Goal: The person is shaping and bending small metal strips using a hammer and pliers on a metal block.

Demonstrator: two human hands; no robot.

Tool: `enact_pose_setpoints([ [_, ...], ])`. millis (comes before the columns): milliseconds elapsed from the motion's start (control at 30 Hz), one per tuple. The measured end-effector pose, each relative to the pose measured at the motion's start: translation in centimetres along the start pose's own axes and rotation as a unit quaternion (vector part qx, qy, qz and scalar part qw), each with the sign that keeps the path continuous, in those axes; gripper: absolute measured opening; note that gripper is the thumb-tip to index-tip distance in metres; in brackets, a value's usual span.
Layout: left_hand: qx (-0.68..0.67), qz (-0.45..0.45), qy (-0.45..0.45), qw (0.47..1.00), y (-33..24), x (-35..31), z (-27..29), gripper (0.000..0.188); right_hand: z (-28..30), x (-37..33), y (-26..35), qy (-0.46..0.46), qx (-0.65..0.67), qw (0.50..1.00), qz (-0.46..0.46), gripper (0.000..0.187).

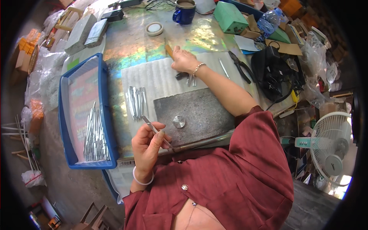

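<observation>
My left hand (147, 143) pinches a slim, tapered pair of metal tweezers (151, 126) between thumb and fingers, over the near edge of the table. My right hand (185, 60) reaches far across the white foam sheet (134, 73), fingers closed around a tool with a wooden handle (169, 50). A dark block (181, 76) shows below that hand; whether it is the tool's head I cannot tell. Between the hands lies a grey stone-like slab (207, 111) with a round shiny metal disc (179, 122) on it. Several slim silver pieces (136, 103) lie left of the slab.
At the left, a blue tray (61, 115) holds a pile of slim metal pieces (96, 138). Black pliers (241, 68) and a black bag (274, 74) lie right. Farther back are a blue mug (184, 12), a round white dish (154, 28) and a green box (230, 17). A fan (331, 147) stands right.
</observation>
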State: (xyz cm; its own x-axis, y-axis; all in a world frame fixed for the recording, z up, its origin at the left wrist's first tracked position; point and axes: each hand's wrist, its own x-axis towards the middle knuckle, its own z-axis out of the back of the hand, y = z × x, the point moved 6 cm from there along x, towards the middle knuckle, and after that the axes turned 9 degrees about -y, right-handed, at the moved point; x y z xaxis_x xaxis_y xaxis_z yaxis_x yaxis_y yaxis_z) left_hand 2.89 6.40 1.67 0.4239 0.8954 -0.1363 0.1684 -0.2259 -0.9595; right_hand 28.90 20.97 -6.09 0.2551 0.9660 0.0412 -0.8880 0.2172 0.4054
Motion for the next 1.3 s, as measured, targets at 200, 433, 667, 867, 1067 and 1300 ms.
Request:
enact_pose_setpoints([
  [200, -0.017, 0.0, -0.071, 0.997, 0.7, -0.6, 2.6, 0.017, 7.7, -6.7, 5.2, -0.106, 0.001, 0.972, 0.21, 0.025],
  [433, -0.051, 0.008, -0.037, 0.998, 1.8, 0.5, 2.1, 0.02, 8.7, -21.0, 4.8, -0.044, -0.164, 0.862, 0.477, 0.012],
  [667, -0.032, -0.015, 0.004, 0.999, 0.7, 0.3, 1.4, 0.023, 11.7, -19.8, 2.3, -0.081, 0.048, 0.927, 0.364, 0.019],
  [867, 0.007, -0.004, -0.012, 1.0, -0.2, -0.4, -0.1, 0.022, 8.1, -8.5, -12.5, -0.088, -0.069, 0.994, -0.014, 0.029],
  [1067, 0.032, -0.011, 0.023, 0.999, 0.4, -0.9, -0.7, 0.024, 6.6, -6.3, -12.5, -0.072, -0.185, 0.98, -0.025, 0.022],
  [1300, -0.042, 0.039, 0.04, 0.998, 2.2, -0.5, -1.0, 0.028, 14.5, -14.9, 0.5, -0.043, 0.226, 0.973, 0.022, 0.016],
])
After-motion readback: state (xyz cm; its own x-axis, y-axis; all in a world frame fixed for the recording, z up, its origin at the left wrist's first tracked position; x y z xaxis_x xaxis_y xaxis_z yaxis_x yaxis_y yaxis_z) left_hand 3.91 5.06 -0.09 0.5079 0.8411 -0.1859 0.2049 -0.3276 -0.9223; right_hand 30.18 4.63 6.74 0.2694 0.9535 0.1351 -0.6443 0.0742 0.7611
